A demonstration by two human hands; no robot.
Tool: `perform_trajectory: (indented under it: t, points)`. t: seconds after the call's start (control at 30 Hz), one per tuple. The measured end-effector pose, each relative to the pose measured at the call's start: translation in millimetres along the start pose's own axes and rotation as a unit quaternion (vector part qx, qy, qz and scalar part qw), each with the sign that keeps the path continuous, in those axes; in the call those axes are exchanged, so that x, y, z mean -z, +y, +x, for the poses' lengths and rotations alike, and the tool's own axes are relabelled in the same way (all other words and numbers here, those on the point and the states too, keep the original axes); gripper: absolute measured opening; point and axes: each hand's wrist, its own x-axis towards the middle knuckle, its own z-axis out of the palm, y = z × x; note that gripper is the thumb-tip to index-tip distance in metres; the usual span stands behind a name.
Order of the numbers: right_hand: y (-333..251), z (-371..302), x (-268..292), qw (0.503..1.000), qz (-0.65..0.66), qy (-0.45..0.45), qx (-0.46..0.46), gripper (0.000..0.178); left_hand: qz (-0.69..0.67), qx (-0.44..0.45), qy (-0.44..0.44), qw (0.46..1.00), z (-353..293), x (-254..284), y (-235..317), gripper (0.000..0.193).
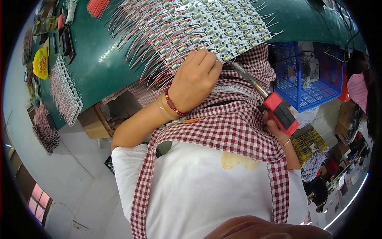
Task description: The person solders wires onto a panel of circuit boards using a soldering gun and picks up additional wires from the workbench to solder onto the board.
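A panel of small white circuit boards (217,30) lies at the near edge of the green table, with rows of red and white wires sticking out from it. My left hand (197,75) is closed at the panel's near edge, fingertips curled down against it. What they pinch is hidden. From the right, my right hand (274,127) grips the red and black handle of a soldering iron (280,113). The iron's metal shaft points up and left. Its tip meets the panel's near edge, just right of my left fingers.
More wired board panels (65,89) lie on the green table (95,77) at the left, near a yellow packet (41,63) and black-handled tools (67,46). A bundle of red wires (97,7) lies at the back. Below the table's right side stands a blue plastic crate (300,93).
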Motion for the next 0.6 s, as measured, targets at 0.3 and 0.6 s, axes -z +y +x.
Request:
perform_trajectory:
  t: [0.3, 0.6]
  points:
    - [5.0, -2.1, -1.9, 0.999, -0.046, -0.016, -0.005, 0.012, -0.002, 0.002, 0.011, 1.0, -2.2, -1.4, -0.9, 0.023]
    - [14.8, -23.9, 4.0, 0.987, 0.065, 0.001, -0.149, 0.027, 0.005, 0.002, -0.005, 1.0, -0.3, 2.5, -0.4, 0.023]
